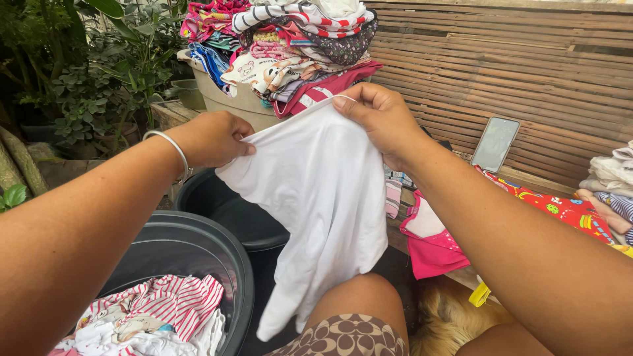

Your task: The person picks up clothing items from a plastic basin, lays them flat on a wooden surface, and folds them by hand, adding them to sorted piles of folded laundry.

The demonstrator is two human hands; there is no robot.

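White cotton hangs between your hands: the white garment (pixel 316 198) is stretched at chest height over your knee, its top edge pinched at both ends. Your left hand (pixel 211 137) has its grip closed on the left corner, a silver bangle (pixel 173 146) on that wrist. Your right hand (pixel 382 118) has its grip closed on the right corner, slightly farther and higher.

Below the cloth, near left, a dark round tub (pixel 191 244) holds a striped pink-and-white piece (pixel 175 303) among other washing; a second dark tub (pixel 224 211) sits just behind it.

The worktop (pixel 527 86) is a slatted bamboo bench running across the far right. On it a phone (pixel 495 144) lies face up, a red printed cloth (pixel 567 211) and a pink garment (pixel 432 247) spread nearer you, and folded pale pieces (pixel 610 175) are stacked at the right edge. Far centre, a beige basin (pixel 231 102) is piled high with folded clothes (pixel 297 46).

You are outdoors: leafy potted plants (pixel 86 72) fill the far left. A tan furry animal (pixel 448 320) lies near your right leg.
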